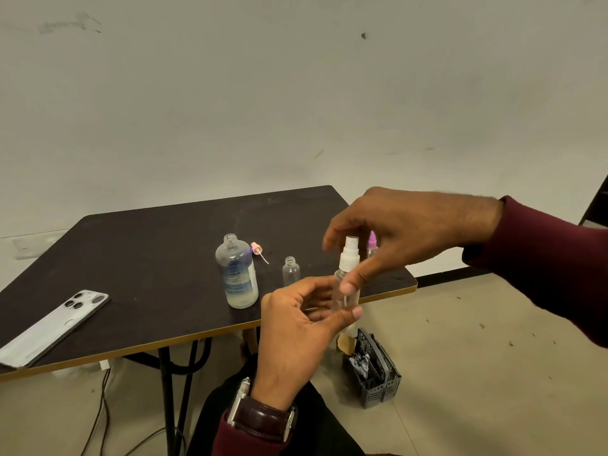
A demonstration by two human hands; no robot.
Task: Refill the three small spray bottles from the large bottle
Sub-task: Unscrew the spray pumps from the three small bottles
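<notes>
Our left hand [296, 327] holds a clear spray bottle [347, 291] upright above the table [148, 258] edge. Our right hand [404, 232] pinches its white sprayer [349, 255]. The large bottle [237, 274] stands uncapped, with 1 open small bottle [291, 270] beside it and a pink sprayer [257, 250] lying behind. A pink-topped bottle [372, 245], perhaps the third, peeks behind our fingers.

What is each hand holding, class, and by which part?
The left hand grips the small spray bottle round its clear body. The right hand pinches the same bottle at its neck, just under the white spray head.
</notes>
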